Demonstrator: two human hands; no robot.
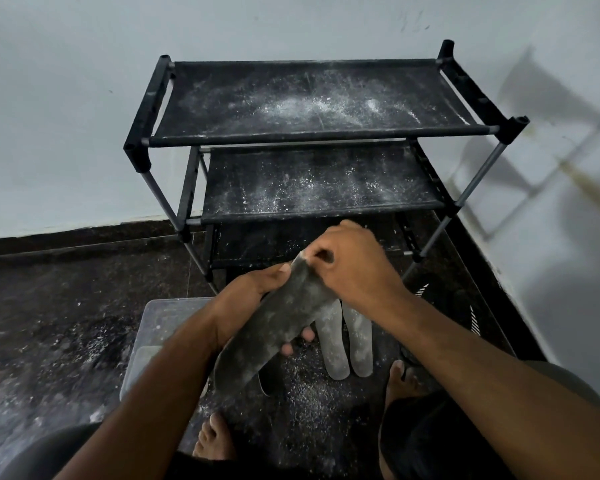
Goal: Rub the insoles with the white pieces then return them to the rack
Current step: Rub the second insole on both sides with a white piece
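Over a dark, powder-strewn floor [66, 323], we hold a grey insole [278, 327] slantwise above our bare feet: our left hand [246, 306] is wrapped around its middle from below, fingers [307, 336] showing past its edge, while our right hand [354, 268] pinches a small white piece [302, 255] against its upper tip. Two pale insoles [347, 341] lie side by side on the floor just beyond, and a clear plastic container [153, 327] sits under our left forearm. Farther back, the black three-shelf rack [309, 102] stands against the wall, its shelves dusted white.

Dim, hard shadows right, edges bowed
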